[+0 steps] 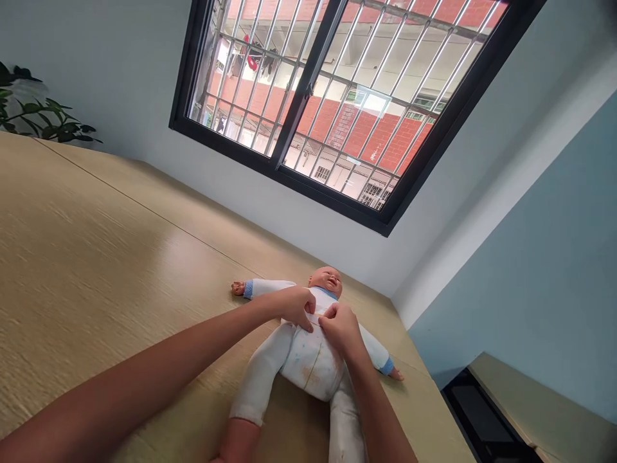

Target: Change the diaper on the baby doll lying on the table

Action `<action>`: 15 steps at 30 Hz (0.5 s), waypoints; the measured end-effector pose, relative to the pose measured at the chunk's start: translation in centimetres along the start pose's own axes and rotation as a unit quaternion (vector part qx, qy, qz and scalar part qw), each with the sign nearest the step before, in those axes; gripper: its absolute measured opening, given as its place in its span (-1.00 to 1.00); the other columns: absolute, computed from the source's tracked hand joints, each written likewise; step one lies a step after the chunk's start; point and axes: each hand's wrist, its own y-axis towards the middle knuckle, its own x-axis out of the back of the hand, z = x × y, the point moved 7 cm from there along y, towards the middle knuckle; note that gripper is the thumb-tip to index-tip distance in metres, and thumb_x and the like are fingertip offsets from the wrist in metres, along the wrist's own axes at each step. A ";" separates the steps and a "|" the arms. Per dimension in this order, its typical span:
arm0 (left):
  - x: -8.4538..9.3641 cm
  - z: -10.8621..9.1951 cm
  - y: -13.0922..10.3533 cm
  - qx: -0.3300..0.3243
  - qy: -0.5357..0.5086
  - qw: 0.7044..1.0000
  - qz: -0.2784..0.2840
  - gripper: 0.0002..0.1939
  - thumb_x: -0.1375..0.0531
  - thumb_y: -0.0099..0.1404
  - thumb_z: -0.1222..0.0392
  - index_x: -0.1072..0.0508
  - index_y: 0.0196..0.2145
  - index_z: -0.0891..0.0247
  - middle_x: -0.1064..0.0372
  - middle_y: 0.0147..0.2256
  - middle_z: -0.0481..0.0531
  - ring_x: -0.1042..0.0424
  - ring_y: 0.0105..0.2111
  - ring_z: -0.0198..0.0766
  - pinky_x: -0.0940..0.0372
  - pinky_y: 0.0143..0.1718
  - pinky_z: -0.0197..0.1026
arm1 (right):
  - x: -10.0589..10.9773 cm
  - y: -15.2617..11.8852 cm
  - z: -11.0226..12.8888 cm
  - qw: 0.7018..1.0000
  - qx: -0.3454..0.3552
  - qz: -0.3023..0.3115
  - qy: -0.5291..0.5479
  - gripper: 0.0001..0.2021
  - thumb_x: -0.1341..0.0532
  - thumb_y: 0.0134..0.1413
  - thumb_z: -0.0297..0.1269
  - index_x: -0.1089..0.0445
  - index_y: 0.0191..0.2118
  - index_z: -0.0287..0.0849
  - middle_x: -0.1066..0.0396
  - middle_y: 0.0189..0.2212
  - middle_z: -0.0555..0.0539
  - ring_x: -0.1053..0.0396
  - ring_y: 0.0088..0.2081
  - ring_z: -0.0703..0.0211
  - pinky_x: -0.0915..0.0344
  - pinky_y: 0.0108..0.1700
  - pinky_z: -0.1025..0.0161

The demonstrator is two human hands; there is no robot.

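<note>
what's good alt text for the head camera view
Both hands touch the front waist of a white diaper on a baby doll, which lies face up on a wood-grain table. A barred window is beyond.

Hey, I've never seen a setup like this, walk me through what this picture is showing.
No machine here: these are a person's bare left hand and right hand. The single picture comes from a camera worn on that person's head, facing forward and down. A baby doll lies face up on the wood-coloured table, with a barred window beyond. Both hands are at the front waist of the doll's white diaper, seemingly pinching it, though the exact hold is hidden.
</note>
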 end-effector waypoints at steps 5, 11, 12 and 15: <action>0.9 -1.1 -0.5 -0.062 -0.012 0.998 -0.017 -0.53 -0.41 -0.06 -0.03 -0.53 -0.18 0.16 -0.46 -0.24 -0.04 -0.39 -0.36 -0.27 -0.14 -0.43 -0.32 | 1.9 0.3 0.0 0.997 0.010 0.027 0.069 -0.87 -0.24 -0.17 -0.26 -0.32 -0.48 -0.19 -0.37 -0.55 0.00 -0.30 -0.49 0.24 -0.11 -0.48 0.36; 1.3 -4.3 -1.9 -0.148 0.043 0.988 0.007 -0.77 -0.28 0.11 0.19 -0.58 -0.22 0.17 -0.44 -0.24 0.01 -0.38 -0.35 -0.26 -0.20 -0.34 -0.29 | 4.9 0.2 -2.7 0.989 -0.028 0.107 0.098 -0.75 -0.26 -0.12 -0.13 -0.31 -0.49 -0.22 -0.33 -0.60 -0.01 -0.27 -0.56 0.28 -0.18 -0.54 0.36; 1.2 -4.8 -2.1 -0.161 0.050 0.986 0.008 -0.75 -0.25 0.12 0.25 -0.58 -0.20 0.18 -0.44 -0.23 0.02 -0.38 -0.34 -0.26 -0.22 -0.31 -0.29 | 4.7 0.0 -3.2 0.986 -0.039 0.134 0.096 -0.74 -0.29 -0.14 -0.13 -0.32 -0.52 -0.23 -0.33 -0.61 -0.01 -0.28 -0.56 0.28 -0.21 -0.54 0.36; 0.6 -5.7 -2.3 -0.190 0.071 0.979 0.008 -0.63 -0.16 0.09 0.40 -0.56 -0.15 0.20 -0.44 -0.20 0.04 -0.40 -0.28 -0.23 -0.26 -0.22 -0.28 | 3.4 -0.6 -4.0 0.976 -0.057 0.191 0.090 -0.74 -0.34 -0.21 -0.19 -0.29 -0.61 -0.23 -0.29 -0.65 0.00 -0.28 -0.54 0.28 -0.28 -0.50 0.37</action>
